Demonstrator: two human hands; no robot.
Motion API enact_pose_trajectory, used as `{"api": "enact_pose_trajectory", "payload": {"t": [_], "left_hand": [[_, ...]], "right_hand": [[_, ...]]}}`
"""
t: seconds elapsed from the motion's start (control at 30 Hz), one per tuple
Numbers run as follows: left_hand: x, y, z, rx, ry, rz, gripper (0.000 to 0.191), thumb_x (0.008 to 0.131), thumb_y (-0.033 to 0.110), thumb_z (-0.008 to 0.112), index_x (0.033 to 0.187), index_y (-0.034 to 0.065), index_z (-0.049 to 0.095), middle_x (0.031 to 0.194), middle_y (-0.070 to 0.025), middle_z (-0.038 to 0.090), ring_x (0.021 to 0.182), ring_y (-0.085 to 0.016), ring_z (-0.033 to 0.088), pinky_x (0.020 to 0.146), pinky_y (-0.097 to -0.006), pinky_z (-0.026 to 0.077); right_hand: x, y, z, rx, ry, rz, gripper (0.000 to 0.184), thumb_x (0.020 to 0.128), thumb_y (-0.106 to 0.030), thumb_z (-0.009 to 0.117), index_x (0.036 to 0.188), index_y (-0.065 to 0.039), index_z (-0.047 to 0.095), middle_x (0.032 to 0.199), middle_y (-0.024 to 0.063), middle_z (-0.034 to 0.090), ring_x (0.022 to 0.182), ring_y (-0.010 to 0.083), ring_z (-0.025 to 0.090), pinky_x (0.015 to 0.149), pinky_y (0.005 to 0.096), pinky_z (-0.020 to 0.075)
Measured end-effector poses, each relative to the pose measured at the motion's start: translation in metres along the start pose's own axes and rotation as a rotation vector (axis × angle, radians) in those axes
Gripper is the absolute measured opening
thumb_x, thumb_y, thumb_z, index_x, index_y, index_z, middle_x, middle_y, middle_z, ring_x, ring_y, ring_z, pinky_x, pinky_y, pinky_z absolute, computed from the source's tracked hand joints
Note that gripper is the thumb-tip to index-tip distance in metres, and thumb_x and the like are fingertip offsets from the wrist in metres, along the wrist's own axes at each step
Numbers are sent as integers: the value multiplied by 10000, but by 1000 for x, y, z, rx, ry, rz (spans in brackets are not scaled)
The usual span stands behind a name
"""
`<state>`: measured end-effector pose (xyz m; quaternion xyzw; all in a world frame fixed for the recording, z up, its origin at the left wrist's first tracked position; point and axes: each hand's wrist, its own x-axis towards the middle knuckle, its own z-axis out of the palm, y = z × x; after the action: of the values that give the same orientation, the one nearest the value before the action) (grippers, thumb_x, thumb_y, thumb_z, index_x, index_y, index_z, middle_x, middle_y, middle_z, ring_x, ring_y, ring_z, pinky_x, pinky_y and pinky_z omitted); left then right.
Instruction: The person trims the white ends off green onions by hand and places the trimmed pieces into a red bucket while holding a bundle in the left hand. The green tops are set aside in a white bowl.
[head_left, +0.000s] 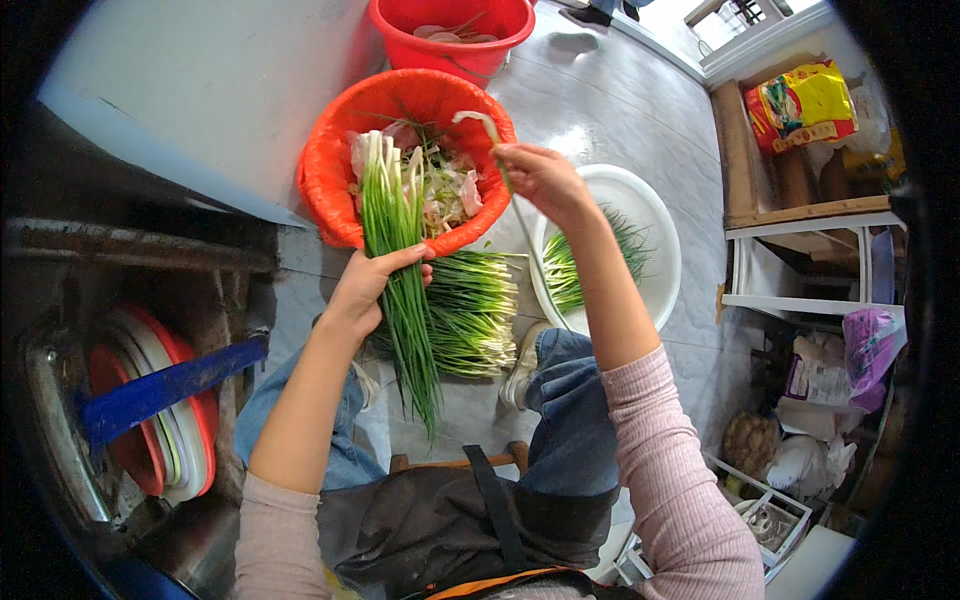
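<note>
My left hand (367, 289) is wrapped around a bunch of green onions (394, 206), white ends up over the near rim of a red bin (315, 195) lined with a red plastic bag. A single green onion stalk (527, 232) is pinched by its white end in my right hand (541, 180), its leaf trailing down toward my knee. Scraps of leaves and thin plastic (450, 195) lie inside the bin. Below it on the floor, a large pile of green onions (472, 311) rests between my shoes. To the right, a white basket (666, 262) holds more green onions (566, 274).
Behind the bin stands a red bucket (450, 56). On the left, several plastic basins (176, 420) are stacked behind a blue bar (172, 390). Shelving (814, 300) with bags lines the right side. At the top, another person's shoe (589, 16) shows on the tiled floor (622, 112).
</note>
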<state>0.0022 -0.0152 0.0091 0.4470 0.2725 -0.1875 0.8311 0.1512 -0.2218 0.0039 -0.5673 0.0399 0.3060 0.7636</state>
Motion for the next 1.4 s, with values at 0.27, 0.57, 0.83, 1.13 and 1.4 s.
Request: {"api": "enact_pose_trajectory", "payload": {"t": [0.27, 0.57, 0.83, 1.13, 1.4], "left_hand": [[-1, 0, 6, -50, -46, -9, 283, 758, 54, 656, 1005, -1, 528, 837, -83, 625, 685, -146, 603, 603, -263, 508], [-3, 6, -14, -32, 75, 24, 185, 753, 60, 640, 912, -26, 598, 765, -69, 614, 676, -141, 595, 619, -256, 496], [-8, 7, -11, -127, -8, 41, 217, 758, 44, 616, 956, -35, 571, 837, -101, 621, 723, -166, 610, 681, -287, 519], [-9, 5, -10, -91, -2, 45, 218, 757, 42, 619, 954, -37, 566, 828, -101, 618, 706, -180, 614, 656, -298, 524], [-4, 2, -12, -67, 117, 25, 162, 750, 45, 632, 888, -19, 575, 733, -73, 599, 614, -160, 593, 561, -278, 501]], "right_hand": [[2, 32, 41, 70, -3, 82, 192, 827, -141, 606, 947, 7, 591, 865, 34, 592, 722, 105, 561, 671, 210, 484], [6, -13, 14, -217, 388, -627, 197, 864, -158, 559, 919, 30, 581, 855, 104, 620, 785, 166, 627, 729, 252, 496], [23, 64, 55, -1370, 233, -802, 283, 792, -135, 617, 1059, -43, 604, 1017, 184, 611, 891, 270, 610, 739, 290, 469], [3, 47, 79, -552, -67, -80, 286, 754, -284, 679, 814, -4, 692, 652, 2, 599, 605, 61, 503, 557, 220, 404], [1, 35, 68, -337, -25, -26, 193, 782, -176, 630, 880, -16, 674, 815, 24, 631, 714, 66, 526, 649, 198, 406]]}}
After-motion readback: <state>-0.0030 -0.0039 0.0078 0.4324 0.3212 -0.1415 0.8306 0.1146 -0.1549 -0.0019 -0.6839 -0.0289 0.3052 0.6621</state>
